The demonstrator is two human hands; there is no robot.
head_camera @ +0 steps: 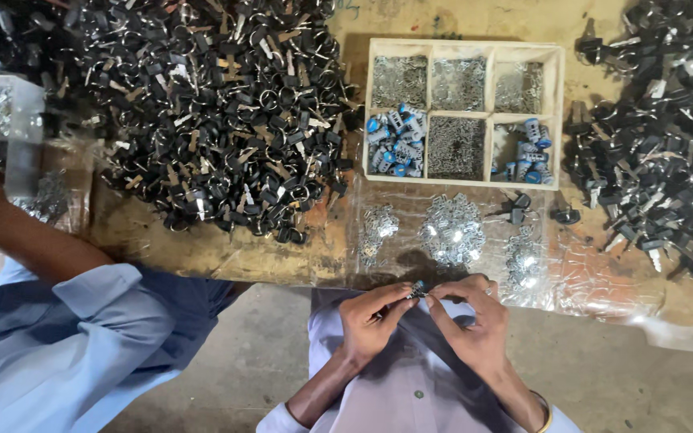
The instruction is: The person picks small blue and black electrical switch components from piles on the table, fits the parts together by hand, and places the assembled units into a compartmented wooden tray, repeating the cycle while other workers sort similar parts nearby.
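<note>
My left hand [369, 318] and my right hand [472, 321] meet in front of my chest, just below the table edge. Between their fingertips they pinch a small dark and silver metal part [419, 289]. Straight beyond the hands, on a clear plastic sheet [595, 273], lie three small heaps of shiny metal pieces [452, 230]. A few black keys [519, 206] lie loose to the right of those heaps.
A wooden tray [560, 112] with six compartments holds tiny metal parts and blue-capped cylinders [395, 140]. Big piles of black-headed keys cover the table at the left [210, 112] and at the right [663, 144]. Another person in a blue shirt [66, 345] sits at my left.
</note>
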